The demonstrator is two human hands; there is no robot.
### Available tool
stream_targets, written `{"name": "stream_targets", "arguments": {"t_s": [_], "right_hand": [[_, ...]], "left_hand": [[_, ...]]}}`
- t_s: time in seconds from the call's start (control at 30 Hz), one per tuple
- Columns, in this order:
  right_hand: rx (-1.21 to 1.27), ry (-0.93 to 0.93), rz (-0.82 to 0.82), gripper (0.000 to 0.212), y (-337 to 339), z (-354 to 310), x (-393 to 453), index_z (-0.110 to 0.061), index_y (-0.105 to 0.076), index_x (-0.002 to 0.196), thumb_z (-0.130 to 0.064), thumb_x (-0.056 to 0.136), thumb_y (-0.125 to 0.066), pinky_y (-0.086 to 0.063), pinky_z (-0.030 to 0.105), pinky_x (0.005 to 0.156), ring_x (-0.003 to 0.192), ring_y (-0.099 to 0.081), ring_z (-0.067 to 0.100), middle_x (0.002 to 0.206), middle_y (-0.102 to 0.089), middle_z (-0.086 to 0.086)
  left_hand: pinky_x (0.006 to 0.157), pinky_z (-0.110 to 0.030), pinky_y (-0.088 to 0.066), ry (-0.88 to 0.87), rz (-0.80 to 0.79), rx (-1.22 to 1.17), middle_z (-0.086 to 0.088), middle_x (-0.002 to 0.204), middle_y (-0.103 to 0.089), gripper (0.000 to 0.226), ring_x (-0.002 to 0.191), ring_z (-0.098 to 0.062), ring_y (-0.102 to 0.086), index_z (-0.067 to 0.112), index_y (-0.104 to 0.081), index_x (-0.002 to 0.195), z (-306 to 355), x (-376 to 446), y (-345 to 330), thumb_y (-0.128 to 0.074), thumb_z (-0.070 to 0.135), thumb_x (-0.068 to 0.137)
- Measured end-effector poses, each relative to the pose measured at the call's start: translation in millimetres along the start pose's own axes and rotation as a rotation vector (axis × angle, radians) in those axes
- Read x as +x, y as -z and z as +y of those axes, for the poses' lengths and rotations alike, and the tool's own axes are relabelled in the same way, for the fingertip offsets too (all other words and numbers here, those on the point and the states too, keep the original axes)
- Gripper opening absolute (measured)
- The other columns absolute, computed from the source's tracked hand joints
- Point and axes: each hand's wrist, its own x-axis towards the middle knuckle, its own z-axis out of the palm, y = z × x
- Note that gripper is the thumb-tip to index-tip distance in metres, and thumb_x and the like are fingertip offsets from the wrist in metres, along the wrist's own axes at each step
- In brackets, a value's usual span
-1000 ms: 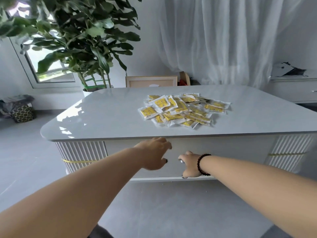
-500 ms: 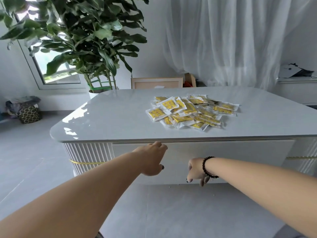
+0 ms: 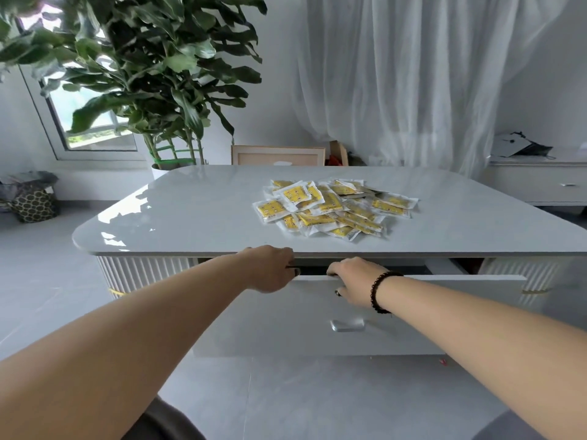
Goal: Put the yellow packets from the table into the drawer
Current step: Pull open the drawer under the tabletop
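Packets (image 3: pixel 333 209) lie heaped on the counter (image 3: pixel 197 211), far from me. My left hand (image 3: pixel 270 268) and right hand (image 3: pixel 352 281) both curl over the top edge of the partly open drawer (image 3: pixel 413 312).

Plant (image 3: pixel 152 58), curtain (image 3: pixel 413 74), bag (image 3: pixel 33 204).

Yellow packets (image 3: pixel 333 209) heaped on table (image 3: pixel 197 214)
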Motion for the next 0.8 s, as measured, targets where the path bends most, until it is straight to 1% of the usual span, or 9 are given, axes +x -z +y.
{"name": "stream_targets", "arguments": {"t_s": [0.03, 0.1, 0.17, 0.23, 0.3, 0.43, 0.53, 0.63, 0.8], "right_hand": [[-0.006, 0.0, 0.01, 0.034, 2, -2, -2, -0.02, -0.049, 0.128, -0.022, 0.094, -0.053, -0.051, 0.04, 0.087, 0.108, -0.056, 0.026, 0.125, -0.054, 0.006], [-0.011, -0.003, 0.006, 0.024, 5, -5, -7, -0.021, -0.053, 0.119, -0.022, 0.094, -0.052, -0.051, 0.035, 0.079, 0.1, -0.058, 0.026, 0.12, -0.056, 0.005], [0.011, -0.005, -0.032, 0.021, 8, -8, -15, -0.022, -0.055, 0.114, -0.024, 0.094, -0.054, -0.05, 0.033, 0.074, 0.095, -0.058, 0.024, 0.118, -0.055, 0.005], [0.043, 0.015, -0.07, 0.024, 13, -9, -22, -0.022, -0.058, 0.115, -0.028, 0.092, -0.058, -0.052, 0.033, 0.08, 0.099, -0.059, 0.023, 0.119, -0.056, 0.004], [0.083, 0.037, -0.087, 0.028, 17, -8, -30, -0.02, -0.062, 0.113, -0.032, 0.088, -0.063, -0.05, 0.03, 0.084, 0.104, -0.056, 0.019, 0.117, -0.059, 0.001], [0.175, 0.058, -0.107, 0.029, 21, -7, -46, -0.018, -0.069, 0.104, -0.035, 0.081, -0.072, -0.043, 0.021, 0.077, 0.092, -0.05, 0.008, 0.104, -0.066, -0.004], [0.215, 0.066, -0.123, 0.026, 20, -8, -53, -0.019, -0.07, 0.097, -0.034, 0.077, -0.076, -0.044, 0.02, 0.074, 0.085, -0.053, 0.007, 0.088, -0.063, -0.009], [0.232, 0.08, -0.147, 0.026, 19, -10, -60, -0.02, -0.071, 0.096, -0.035, 0.075, -0.077, -0.045, 0.019, 0.072, 0.08, -0.054, 0.006, 0.077, -0.057, -0.015], [0.274, 0.113, -0.207, 0.026, 19, -9, -71, -0.02, -0.071, 0.095, -0.035, 0.074, -0.078, -0.047, 0.016, 0.067, 0.073, -0.057, 0.004, 0.069, -0.056, -0.019]], "left_hand": [[0.084, -0.034, -0.038, -0.007, -0.02, 0.005, -0.004, 0.121, -0.054, 0.037, 0.11, -0.029, -0.052, 0.019, -0.049, 0.122, 1, -2, 1, -0.034, 0.045, 0.099], [0.09, -0.037, -0.043, -0.029, -0.049, 0.041, -0.004, 0.123, -0.054, 0.039, 0.112, -0.027, -0.052, 0.018, -0.053, 0.121, 0, -7, 2, -0.036, 0.045, 0.099], [0.095, -0.038, -0.044, -0.032, -0.06, 0.046, -0.005, 0.125, -0.053, 0.04, 0.115, -0.025, -0.051, 0.019, -0.056, 0.123, -1, -11, 3, -0.035, 0.043, 0.1], [0.095, -0.038, -0.046, -0.034, -0.049, 0.05, -0.003, 0.124, -0.055, 0.038, 0.113, -0.025, -0.053, 0.021, -0.06, 0.12, -1, -13, 5, -0.037, 0.043, 0.099], [0.091, -0.039, -0.05, -0.038, -0.038, 0.061, -0.001, 0.121, -0.057, 0.032, 0.108, -0.025, -0.056, 0.024, -0.061, 0.114, 0, -13, 4, -0.042, 0.042, 0.096], [0.091, -0.038, -0.049, -0.049, -0.053, 0.061, 0.001, 0.123, -0.055, 0.028, 0.11, -0.025, -0.055, 0.028, -0.057, 0.116, 6, -11, 1, -0.045, 0.039, 0.093], [0.091, -0.036, -0.047, -0.073, -0.054, 0.081, 0.002, 0.126, -0.054, 0.032, 0.112, -0.024, -0.054, 0.027, -0.054, 0.122, 12, -9, 1, -0.045, 0.041, 0.094], [0.091, -0.035, -0.047, -0.1, -0.052, 0.101, 0.002, 0.126, -0.054, 0.036, 0.112, -0.023, -0.054, 0.026, -0.051, 0.127, 17, -6, -1, -0.045, 0.043, 0.096], [0.087, -0.035, -0.047, -0.126, -0.072, 0.137, 0.003, 0.125, -0.055, 0.039, 0.11, -0.023, -0.055, 0.026, -0.049, 0.129, 21, 4, -7, -0.043, 0.045, 0.096]]}}
